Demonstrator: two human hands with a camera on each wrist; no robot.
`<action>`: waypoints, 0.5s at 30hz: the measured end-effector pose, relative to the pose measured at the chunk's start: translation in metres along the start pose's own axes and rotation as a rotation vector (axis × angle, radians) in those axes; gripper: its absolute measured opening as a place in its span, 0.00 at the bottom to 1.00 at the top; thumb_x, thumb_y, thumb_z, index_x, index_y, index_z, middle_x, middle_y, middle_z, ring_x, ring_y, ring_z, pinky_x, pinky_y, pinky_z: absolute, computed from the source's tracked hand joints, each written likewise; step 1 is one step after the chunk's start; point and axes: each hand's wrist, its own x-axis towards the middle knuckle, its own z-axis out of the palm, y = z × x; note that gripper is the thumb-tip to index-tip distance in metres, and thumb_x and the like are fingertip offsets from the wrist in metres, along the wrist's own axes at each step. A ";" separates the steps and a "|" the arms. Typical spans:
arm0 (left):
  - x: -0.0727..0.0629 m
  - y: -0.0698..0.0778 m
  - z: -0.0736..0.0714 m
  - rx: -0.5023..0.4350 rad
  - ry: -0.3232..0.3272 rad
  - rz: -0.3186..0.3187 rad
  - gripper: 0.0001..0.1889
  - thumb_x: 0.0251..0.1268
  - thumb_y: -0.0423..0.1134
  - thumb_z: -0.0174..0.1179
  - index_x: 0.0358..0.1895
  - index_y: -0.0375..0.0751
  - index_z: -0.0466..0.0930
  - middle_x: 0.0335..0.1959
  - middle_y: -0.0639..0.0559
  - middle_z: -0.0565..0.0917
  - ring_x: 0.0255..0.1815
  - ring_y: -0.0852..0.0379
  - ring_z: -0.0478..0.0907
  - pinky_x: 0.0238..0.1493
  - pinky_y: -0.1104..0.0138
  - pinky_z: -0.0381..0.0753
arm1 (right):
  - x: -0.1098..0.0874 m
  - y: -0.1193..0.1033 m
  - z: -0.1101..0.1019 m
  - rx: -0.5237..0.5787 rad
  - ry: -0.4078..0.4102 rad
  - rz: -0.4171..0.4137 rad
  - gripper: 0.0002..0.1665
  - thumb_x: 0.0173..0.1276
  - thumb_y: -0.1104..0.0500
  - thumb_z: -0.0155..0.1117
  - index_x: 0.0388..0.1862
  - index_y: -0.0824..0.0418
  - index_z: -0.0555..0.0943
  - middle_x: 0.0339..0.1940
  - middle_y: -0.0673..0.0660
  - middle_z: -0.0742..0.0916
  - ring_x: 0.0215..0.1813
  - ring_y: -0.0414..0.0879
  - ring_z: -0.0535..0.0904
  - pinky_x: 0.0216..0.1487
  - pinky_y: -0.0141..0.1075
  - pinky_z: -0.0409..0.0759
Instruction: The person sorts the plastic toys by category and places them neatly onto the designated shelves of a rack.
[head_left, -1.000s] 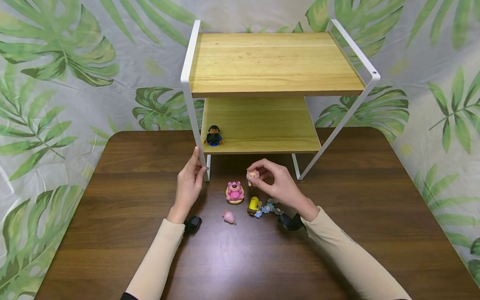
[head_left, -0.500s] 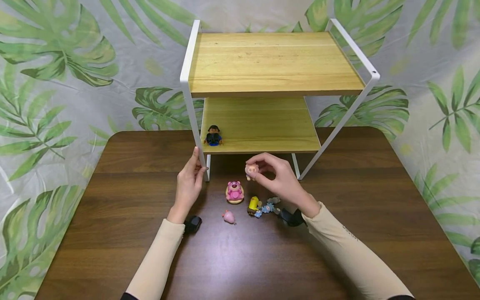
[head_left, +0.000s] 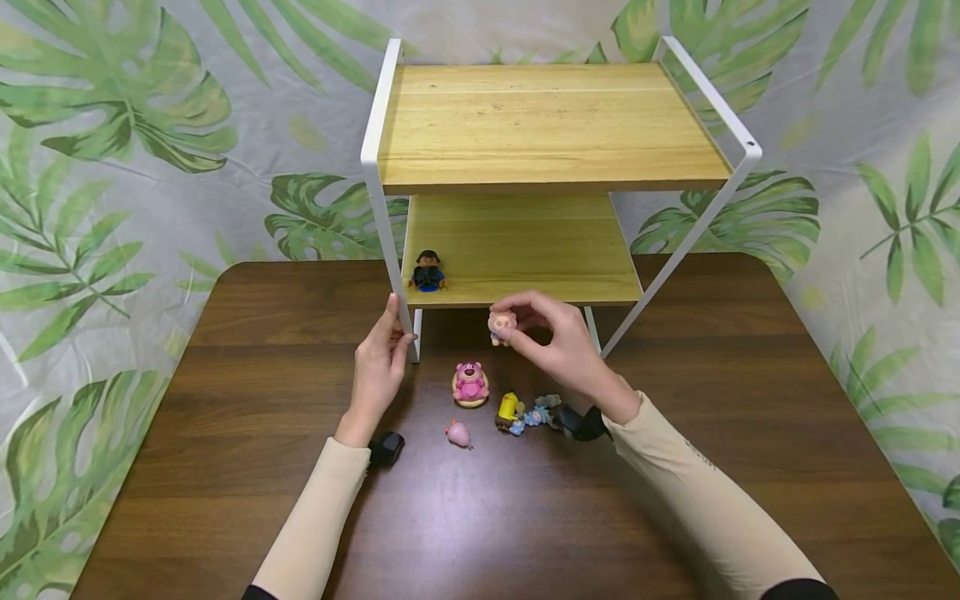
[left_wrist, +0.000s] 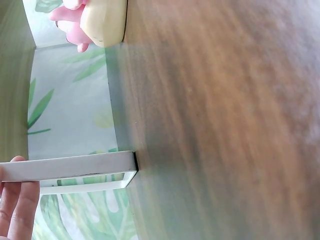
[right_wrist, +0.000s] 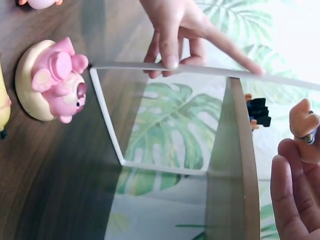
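My right hand [head_left: 558, 342] pinches a small pale pink figurine [head_left: 502, 327] between thumb and fingers, in front of the lower shelf's edge. In the right wrist view part of this figurine [right_wrist: 306, 130] shows at the right edge, above my fingers [right_wrist: 287, 200]. My left hand [head_left: 378, 362] grips the white front left leg [head_left: 397, 275] of the two-tier shelf, thumb on one side and fingers on the other, index finger stretched along it. A dark-haired toy figure [head_left: 427, 273] in blue and black stands at the left end of the lower shelf [head_left: 525, 250].
On the brown table [head_left: 262, 417] sits a pink bear figurine [head_left: 470, 383] on a cream ring. Nearer lie a pink round toy [head_left: 458, 434], a yellow and brown toy [head_left: 507, 410] and a light blue toy [head_left: 537, 416]. The upper shelf board [head_left: 540, 125] overhangs the lower one.
My right hand has risen and moved slightly away from me with the pale pink figurine, from over the table up to the lower shelf's front edge. The left hand stays on the leg.
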 end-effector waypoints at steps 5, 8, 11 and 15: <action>0.000 -0.001 0.000 -0.003 -0.001 -0.004 0.55 0.57 0.18 0.60 0.74 0.76 0.45 0.30 0.41 0.75 0.31 0.49 0.76 0.32 0.58 0.82 | 0.006 0.001 -0.001 0.006 0.010 -0.013 0.15 0.61 0.72 0.66 0.48 0.65 0.80 0.43 0.57 0.85 0.39 0.45 0.82 0.42 0.35 0.81; -0.001 -0.001 0.000 -0.006 -0.003 -0.004 0.55 0.57 0.18 0.60 0.74 0.76 0.45 0.30 0.41 0.75 0.31 0.49 0.75 0.32 0.58 0.81 | 0.010 0.001 -0.002 0.009 0.015 0.000 0.15 0.62 0.71 0.66 0.48 0.65 0.80 0.43 0.57 0.85 0.39 0.45 0.81 0.43 0.35 0.81; 0.000 -0.001 0.000 -0.008 -0.004 -0.004 0.54 0.58 0.18 0.60 0.74 0.76 0.45 0.30 0.41 0.75 0.31 0.49 0.75 0.32 0.58 0.81 | 0.014 0.000 -0.002 0.017 0.020 0.012 0.14 0.62 0.71 0.66 0.48 0.65 0.80 0.43 0.57 0.85 0.40 0.45 0.82 0.44 0.35 0.81; 0.000 -0.001 0.000 -0.009 -0.003 -0.001 0.54 0.58 0.19 0.60 0.74 0.76 0.45 0.30 0.41 0.75 0.31 0.50 0.75 0.32 0.58 0.81 | 0.020 0.000 -0.001 0.029 0.026 0.020 0.14 0.63 0.70 0.66 0.47 0.66 0.80 0.44 0.57 0.85 0.41 0.46 0.81 0.45 0.36 0.81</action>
